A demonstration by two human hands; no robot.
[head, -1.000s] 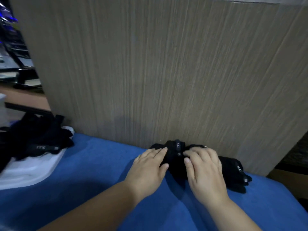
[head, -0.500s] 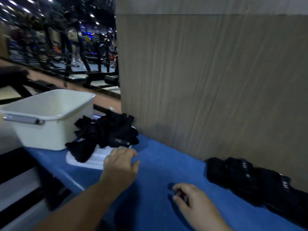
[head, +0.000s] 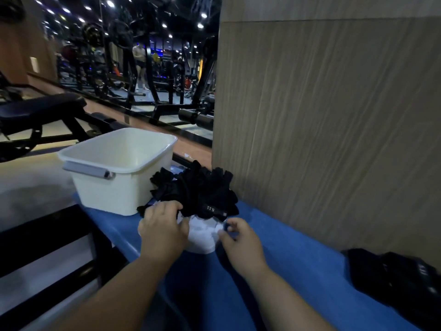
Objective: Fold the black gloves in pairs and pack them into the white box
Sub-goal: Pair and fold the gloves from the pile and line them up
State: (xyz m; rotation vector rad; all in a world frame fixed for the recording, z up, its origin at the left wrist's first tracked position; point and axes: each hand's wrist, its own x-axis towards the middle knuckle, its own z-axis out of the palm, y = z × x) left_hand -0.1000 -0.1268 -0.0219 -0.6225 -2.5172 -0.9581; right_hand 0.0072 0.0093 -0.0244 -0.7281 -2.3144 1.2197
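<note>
Black gloves [head: 198, 194] beside white box [head: 124, 187], left hand [head: 162, 228] gripping their edge, right hand [head: 241, 240] curled nearby, hold unclear

Loose gloves [head: 198, 194]: black tumbled heap, fingers splayed, one logo tab showing, on a white tray [head: 200, 237] just beside the box.
White box [head: 114, 194]: upright open tub, grey handle.
Folded gloves [head: 401, 278]: black bundle, well apart rightward on the blue bench [head: 286, 271].

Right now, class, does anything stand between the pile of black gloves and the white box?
Nothing visible does. The pile lies beside the white box, whose top is open; the left hand grips the pile's near edge.
</note>
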